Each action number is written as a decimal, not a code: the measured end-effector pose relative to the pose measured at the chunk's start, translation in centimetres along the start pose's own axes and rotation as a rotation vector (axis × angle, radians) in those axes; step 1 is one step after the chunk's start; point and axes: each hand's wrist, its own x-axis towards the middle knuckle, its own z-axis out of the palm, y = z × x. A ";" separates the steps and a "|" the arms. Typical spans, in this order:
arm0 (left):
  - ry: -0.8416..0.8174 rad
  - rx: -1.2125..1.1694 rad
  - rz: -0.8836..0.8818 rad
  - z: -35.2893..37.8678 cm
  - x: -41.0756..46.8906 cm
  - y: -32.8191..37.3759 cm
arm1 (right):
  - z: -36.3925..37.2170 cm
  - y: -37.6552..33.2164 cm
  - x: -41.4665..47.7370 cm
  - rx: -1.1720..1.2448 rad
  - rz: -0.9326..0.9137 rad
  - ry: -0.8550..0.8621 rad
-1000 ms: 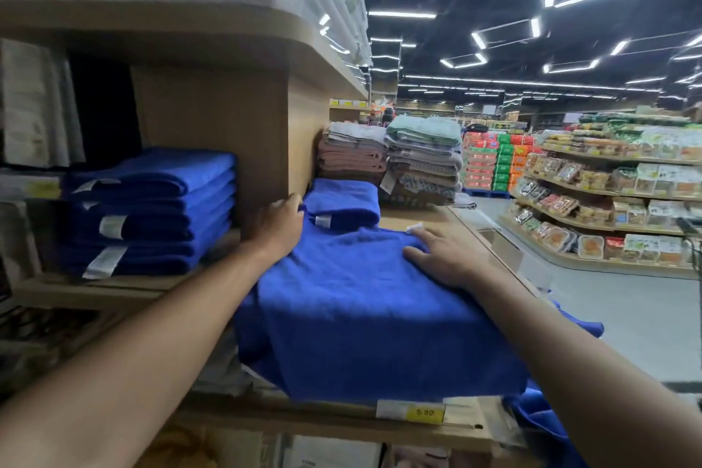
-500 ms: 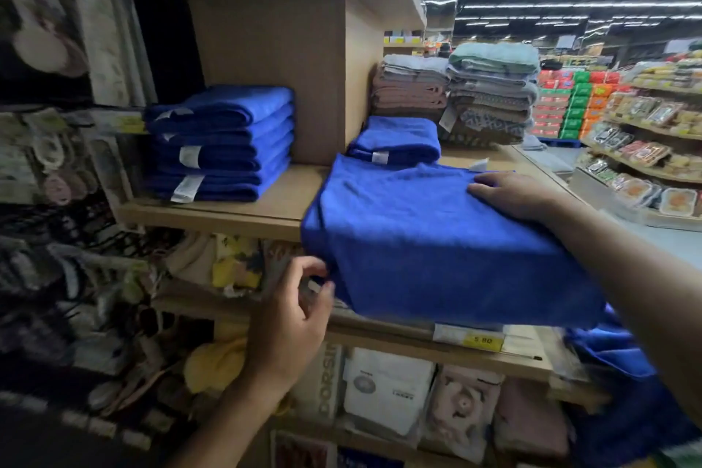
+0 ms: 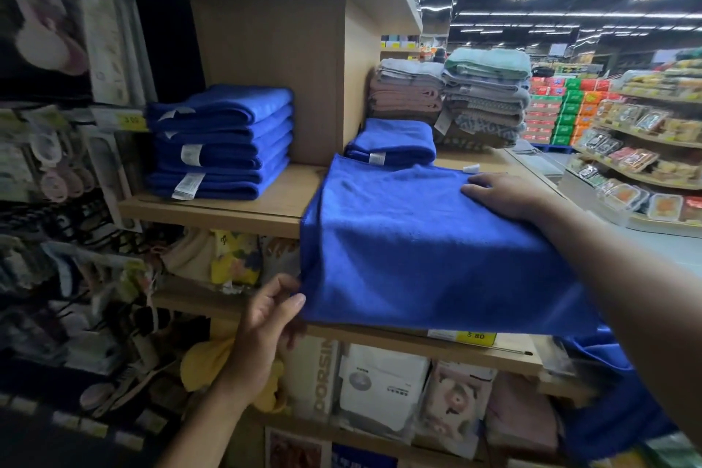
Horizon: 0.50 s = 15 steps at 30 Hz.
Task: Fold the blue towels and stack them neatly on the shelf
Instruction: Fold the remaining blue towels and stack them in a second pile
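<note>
Head view. Nearest and low, the left hand [image 3: 266,327] closes its grip on the near left corner of the spread blue towel [image 3: 418,247], thumb against the hem. The towel lies on the wooden shelf [image 3: 235,213], its near part overhanging the front edge just above a yellow price tag [image 3: 475,335]. The right hand [image 3: 505,194] rests flat on the towel's far right part, fingers straight, its grip holding nothing. Just behind lies a small folded blue towel [image 3: 395,141]. To the left stands a stack of folded blue towels [image 3: 224,141]. Farther back sit grey and pink towel piles [image 3: 482,99].
</note>
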 end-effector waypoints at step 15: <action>-0.039 0.036 -0.096 0.3 -0.8 0.7 | 0.2 0.3 0.4 0.002 0.005 0.012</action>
